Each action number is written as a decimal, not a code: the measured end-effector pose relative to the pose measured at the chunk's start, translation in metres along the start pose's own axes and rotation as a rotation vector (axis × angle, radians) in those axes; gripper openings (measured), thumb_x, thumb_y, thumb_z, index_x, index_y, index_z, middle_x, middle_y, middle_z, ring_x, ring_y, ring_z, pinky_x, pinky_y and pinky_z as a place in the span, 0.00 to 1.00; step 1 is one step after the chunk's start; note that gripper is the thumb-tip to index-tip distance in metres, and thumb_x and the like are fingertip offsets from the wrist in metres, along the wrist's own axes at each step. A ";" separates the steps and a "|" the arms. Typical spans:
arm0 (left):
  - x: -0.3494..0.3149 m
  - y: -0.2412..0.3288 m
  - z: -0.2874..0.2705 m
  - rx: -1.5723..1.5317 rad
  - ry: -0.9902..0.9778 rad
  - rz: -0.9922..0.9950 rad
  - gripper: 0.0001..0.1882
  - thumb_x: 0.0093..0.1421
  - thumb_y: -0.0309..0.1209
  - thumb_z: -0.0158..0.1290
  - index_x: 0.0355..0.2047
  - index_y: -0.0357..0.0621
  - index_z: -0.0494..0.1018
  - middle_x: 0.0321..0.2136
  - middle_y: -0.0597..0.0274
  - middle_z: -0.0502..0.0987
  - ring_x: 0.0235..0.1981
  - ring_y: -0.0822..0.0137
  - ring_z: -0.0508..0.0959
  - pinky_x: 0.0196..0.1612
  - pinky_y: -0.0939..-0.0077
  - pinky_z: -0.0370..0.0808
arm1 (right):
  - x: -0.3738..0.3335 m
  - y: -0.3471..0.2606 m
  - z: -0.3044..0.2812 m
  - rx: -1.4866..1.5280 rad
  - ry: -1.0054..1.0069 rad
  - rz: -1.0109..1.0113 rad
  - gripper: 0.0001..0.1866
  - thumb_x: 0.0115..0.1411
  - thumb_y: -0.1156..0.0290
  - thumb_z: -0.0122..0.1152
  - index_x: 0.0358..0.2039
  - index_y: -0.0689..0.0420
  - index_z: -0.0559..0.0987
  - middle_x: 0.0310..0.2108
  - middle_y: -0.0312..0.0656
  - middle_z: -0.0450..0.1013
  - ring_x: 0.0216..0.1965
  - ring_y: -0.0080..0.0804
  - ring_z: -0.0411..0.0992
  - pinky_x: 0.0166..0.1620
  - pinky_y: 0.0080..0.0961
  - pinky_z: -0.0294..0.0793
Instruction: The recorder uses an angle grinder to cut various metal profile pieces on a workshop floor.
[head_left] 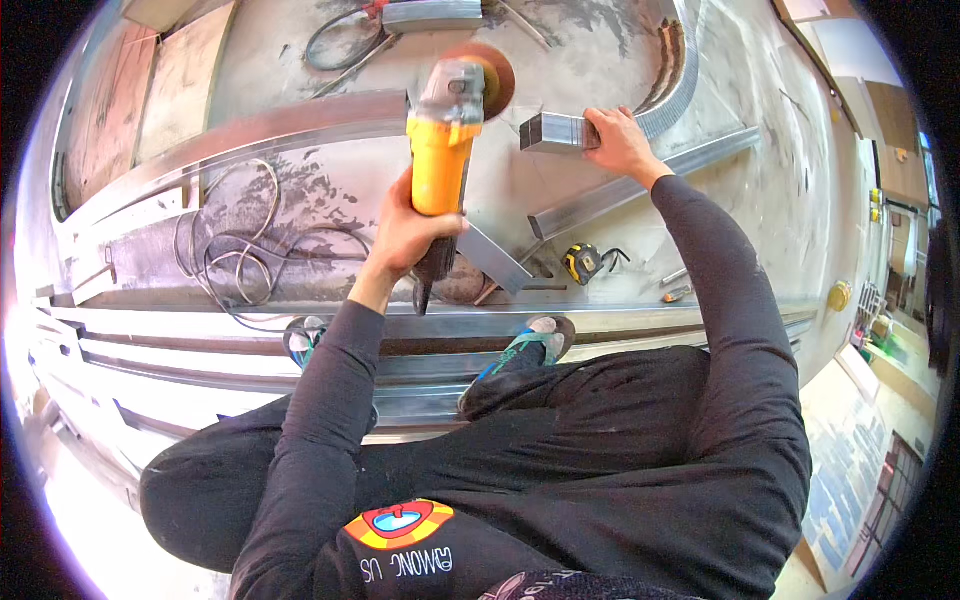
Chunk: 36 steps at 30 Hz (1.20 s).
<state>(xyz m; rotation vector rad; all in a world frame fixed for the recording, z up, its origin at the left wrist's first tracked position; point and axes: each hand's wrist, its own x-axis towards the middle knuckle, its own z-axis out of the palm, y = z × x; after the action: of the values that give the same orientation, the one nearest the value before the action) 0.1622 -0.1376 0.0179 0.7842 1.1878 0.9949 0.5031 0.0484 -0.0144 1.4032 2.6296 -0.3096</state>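
Observation:
My left hand (408, 232) is wrapped round the yellow body of an angle grinder (440, 165), held up over the work surface. Its brown disc (497, 82) points to the far side, toward the right. My right hand (625, 145) grips a curved square metal tube (560, 132) near its open end. From there the tube, with close-set slits along it, bends away to the far right. A gap separates the disc from the tube's end. Just nearer than my right hand, a straight metal tube (650, 180) lies at a slant.
A yellow and black tape measure (582, 263) lies on the surface nearer to me. Looped cable (245, 235) spreads at the left, beside a long metal profile (330, 122). Several long metal bars (400, 345) run crosswise by my shoes. A short metal piece (432, 14) lies at the far side.

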 end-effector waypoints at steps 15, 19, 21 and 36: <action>0.001 -0.013 0.038 -0.140 0.048 -0.170 0.30 0.46 0.21 0.65 0.50 0.36 0.67 0.33 0.58 0.79 0.32 0.67 0.81 0.38 0.72 0.79 | -0.015 0.022 -0.084 0.336 0.169 -0.055 0.32 0.41 0.63 0.78 0.46 0.59 0.76 0.34 0.53 0.77 0.40 0.54 0.77 0.43 0.41 0.74; 0.009 -0.014 0.047 -0.175 0.033 -0.112 0.17 0.50 0.25 0.63 0.38 0.36 0.72 0.28 0.58 0.78 0.27 0.66 0.80 0.34 0.73 0.78 | -0.017 0.016 -0.089 0.365 0.240 -0.090 0.33 0.41 0.62 0.77 0.47 0.60 0.76 0.36 0.54 0.78 0.40 0.53 0.77 0.43 0.40 0.74; 0.015 -0.021 0.041 -0.176 0.010 -0.127 0.17 0.50 0.24 0.63 0.39 0.36 0.71 0.28 0.58 0.78 0.27 0.66 0.80 0.34 0.72 0.79 | -0.017 0.008 -0.093 0.361 0.192 -0.065 0.34 0.40 0.66 0.78 0.49 0.63 0.75 0.37 0.53 0.77 0.39 0.49 0.77 0.44 0.38 0.74; 0.033 -0.023 0.056 -0.211 -0.063 -0.250 0.21 0.50 0.23 0.62 0.43 0.35 0.68 0.30 0.57 0.78 0.28 0.63 0.81 0.34 0.68 0.81 | -0.017 0.014 -0.095 0.326 0.150 -0.074 0.32 0.40 0.65 0.77 0.46 0.61 0.75 0.35 0.52 0.77 0.39 0.52 0.76 0.42 0.41 0.73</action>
<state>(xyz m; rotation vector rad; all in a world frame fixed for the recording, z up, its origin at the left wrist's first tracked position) 0.2238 -0.1149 -0.0036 0.4835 1.0765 0.8648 0.5215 0.0658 0.0794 1.4725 2.8576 -0.6953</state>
